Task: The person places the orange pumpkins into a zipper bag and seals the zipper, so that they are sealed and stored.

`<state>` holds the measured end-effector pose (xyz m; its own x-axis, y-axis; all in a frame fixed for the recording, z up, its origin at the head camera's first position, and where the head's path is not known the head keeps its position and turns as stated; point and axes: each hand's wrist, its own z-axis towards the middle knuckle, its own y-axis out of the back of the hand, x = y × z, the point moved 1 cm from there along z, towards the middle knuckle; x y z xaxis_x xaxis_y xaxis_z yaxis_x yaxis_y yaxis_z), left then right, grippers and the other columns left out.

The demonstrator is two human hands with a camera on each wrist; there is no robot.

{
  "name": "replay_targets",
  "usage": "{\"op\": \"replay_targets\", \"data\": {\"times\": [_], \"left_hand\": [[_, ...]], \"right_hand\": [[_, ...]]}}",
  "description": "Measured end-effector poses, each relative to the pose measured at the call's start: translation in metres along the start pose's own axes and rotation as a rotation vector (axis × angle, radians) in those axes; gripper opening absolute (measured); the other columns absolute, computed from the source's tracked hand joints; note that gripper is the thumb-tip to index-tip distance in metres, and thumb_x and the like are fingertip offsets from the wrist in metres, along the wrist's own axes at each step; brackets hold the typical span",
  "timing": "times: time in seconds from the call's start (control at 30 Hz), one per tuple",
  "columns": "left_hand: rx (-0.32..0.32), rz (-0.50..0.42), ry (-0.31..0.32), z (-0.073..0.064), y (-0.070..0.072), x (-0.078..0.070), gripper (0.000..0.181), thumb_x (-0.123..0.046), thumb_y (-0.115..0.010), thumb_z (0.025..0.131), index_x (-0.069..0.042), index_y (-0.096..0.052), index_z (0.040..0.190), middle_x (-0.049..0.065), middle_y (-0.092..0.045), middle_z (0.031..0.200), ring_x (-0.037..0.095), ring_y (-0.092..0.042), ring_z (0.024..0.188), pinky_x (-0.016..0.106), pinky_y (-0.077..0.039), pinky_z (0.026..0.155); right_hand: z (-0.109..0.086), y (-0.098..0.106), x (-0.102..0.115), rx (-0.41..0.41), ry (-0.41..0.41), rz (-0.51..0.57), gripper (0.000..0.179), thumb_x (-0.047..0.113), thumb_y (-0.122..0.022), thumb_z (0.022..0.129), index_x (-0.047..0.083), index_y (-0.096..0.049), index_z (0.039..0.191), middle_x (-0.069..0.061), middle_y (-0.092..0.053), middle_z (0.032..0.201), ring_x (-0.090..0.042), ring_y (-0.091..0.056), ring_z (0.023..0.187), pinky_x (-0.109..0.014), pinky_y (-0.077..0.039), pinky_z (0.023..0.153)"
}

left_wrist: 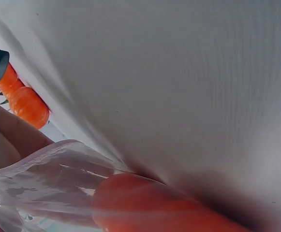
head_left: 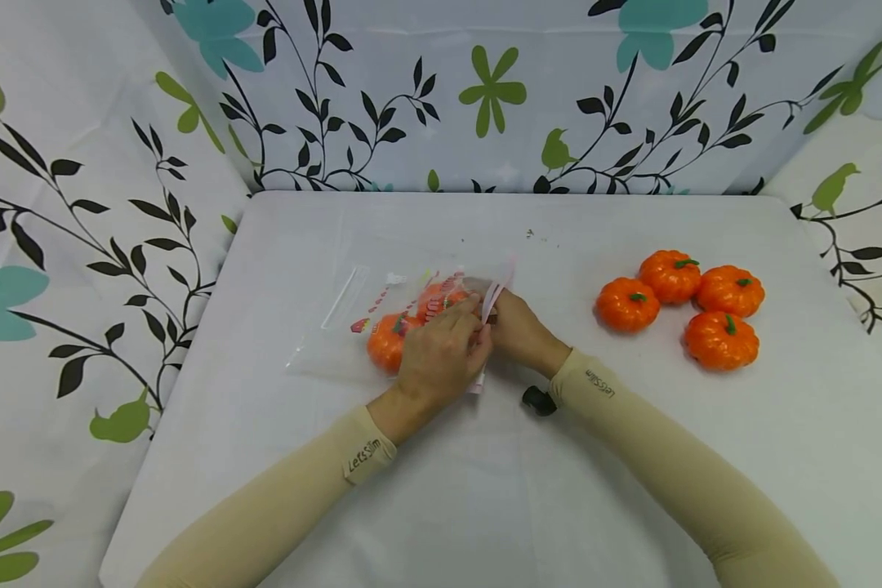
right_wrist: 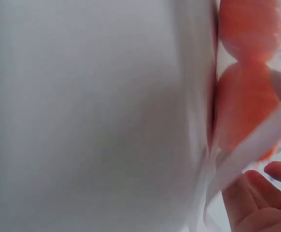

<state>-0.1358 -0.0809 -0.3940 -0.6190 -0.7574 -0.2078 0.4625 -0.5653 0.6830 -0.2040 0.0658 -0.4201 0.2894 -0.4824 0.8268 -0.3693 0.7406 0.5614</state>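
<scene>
The left hand (head_left: 441, 347) pinches the clear bag (head_left: 331, 327) at its mouth — two orange pumpkins (head_left: 387, 343) lie inside. The right hand (head_left: 523, 327) reaches into the opening — whether it grips anything, I cannot tell

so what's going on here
A person's left hand holds a clear plastic bag near its open edge, while the right hand is at the opening; how far its fingers reach in is hard to tell. Two orange pumpkins show inside the bag. Four more pumpkins sit grouped on the table, to the right of the hands.
</scene>
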Motion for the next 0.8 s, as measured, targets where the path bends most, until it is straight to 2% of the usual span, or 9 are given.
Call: {"op": "replay_targets", "data": {"times": [0.1, 0.23, 0.33, 0.47, 0.6, 0.8], "left_hand": [[0.007, 0.017, 0.001, 0.001, 0.001, 0.001, 0.011, -0.011, -0.073, 0.087, -0.003, -0.068, 0.082, 0.015, -0.074, 0.112, 0.026, -0.073, 0.098, 0.037, -0.062, 0.075], [0.022, 0.040, 0.012, 0.002, 0.002, 0.002, 0.014, -0.014, -0.073, 0.088, -0.005, -0.066, 0.080, 0.016, -0.073, 0.114, 0.026, -0.074, 0.098, 0.037, -0.062, 0.073], [0.032, 0.047, 0.024, 0.003, 0.003, 0.003, 0.014, -0.015, -0.072, 0.089, -0.006, -0.065, 0.080, 0.015, -0.073, 0.115, 0.025, -0.074, 0.099, 0.036, -0.062, 0.071], [0.037, 0.041, 0.032, 0.003, 0.003, 0.004, 0.011, -0.013, -0.072, 0.088, -0.004, -0.068, 0.083, 0.013, -0.073, 0.115, 0.024, -0.073, 0.100, 0.035, -0.062, 0.071], [0.032, 0.032, 0.037, 0.003, 0.003, 0.004, 0.009, -0.012, -0.071, 0.088, -0.003, -0.069, 0.085, 0.012, -0.074, 0.115, 0.023, -0.074, 0.099, 0.034, -0.062, 0.070], [0.033, 0.020, 0.045, 0.002, 0.003, 0.005, 0.010, -0.012, -0.072, 0.088, -0.003, -0.068, 0.087, 0.013, -0.073, 0.116, 0.023, -0.074, 0.098, 0.034, -0.062, 0.069]], "right_hand": [[-0.008, 0.008, -0.004, -0.061, -0.035, 0.072, 0.045, 0.007, -0.074, 0.088, 0.001, -0.061, 0.131, -0.012, -0.062, 0.131, -0.027, -0.061, 0.121, -0.041, -0.053, 0.098], [-0.019, 0.019, -0.006, -0.104, -0.034, 0.030, 0.031, 0.014, -0.073, 0.091, 0.006, -0.069, 0.121, -0.005, -0.069, 0.117, -0.021, -0.068, 0.105, -0.039, -0.058, 0.088], [-0.024, 0.021, -0.006, -0.063, -0.045, 0.017, 0.027, 0.017, -0.072, 0.093, 0.007, -0.071, 0.118, -0.003, -0.072, 0.111, -0.019, -0.070, 0.097, -0.037, -0.059, 0.084], [-0.024, 0.016, -0.005, 0.005, -0.002, 0.051, 0.029, 0.011, -0.069, 0.094, 0.002, -0.070, 0.122, -0.008, -0.072, 0.115, -0.023, -0.071, 0.099, -0.040, -0.058, 0.087], [-0.020, 0.010, -0.002, 0.046, 0.050, 0.055, 0.026, 0.005, -0.067, 0.093, -0.001, -0.070, 0.118, -0.012, -0.072, 0.115, -0.026, -0.071, 0.100, -0.040, -0.058, 0.089], [-0.009, 0.007, 0.003, 0.125, 0.079, 0.057, 0.019, -0.003, -0.066, 0.091, -0.007, -0.069, 0.109, -0.016, -0.072, 0.109, -0.029, -0.070, 0.102, -0.039, -0.057, 0.091]]}}
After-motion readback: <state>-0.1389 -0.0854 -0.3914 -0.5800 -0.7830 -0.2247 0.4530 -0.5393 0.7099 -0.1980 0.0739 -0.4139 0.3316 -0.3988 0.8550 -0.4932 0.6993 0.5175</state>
